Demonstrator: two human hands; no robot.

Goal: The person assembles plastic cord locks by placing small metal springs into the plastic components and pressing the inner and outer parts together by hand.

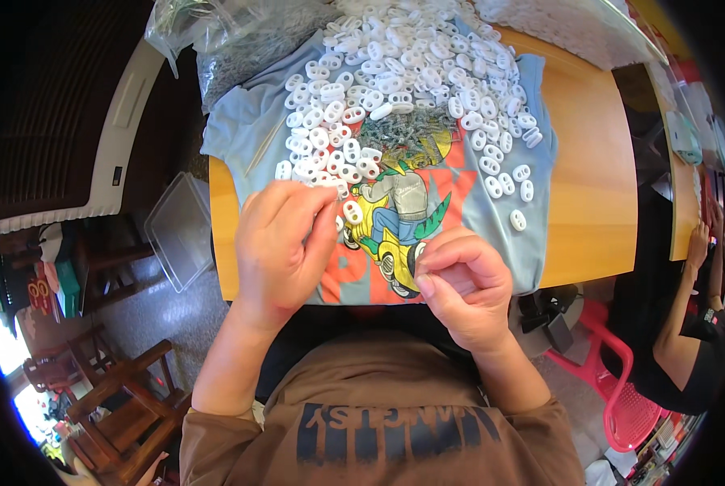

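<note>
At the near left edge of the pile, my left hand has its fingers closed together, the tips at a small white oval plastic piece with two holes, partly hidden by the fingers. My right hand is raised over the cloth's near edge in a thumb-and-finger pinch; what it holds is too small to make out. Many more white two-hole ovals are heaped and scattered across a light blue shirt with a printed picture. A heap of small grey metal pieces, like springs, lies among them.
The shirt covers a wooden table. Clear plastic bags of grey pieces stand at the far left. A thin stick lies on the shirt. To the right are a pink chair and another person's arm.
</note>
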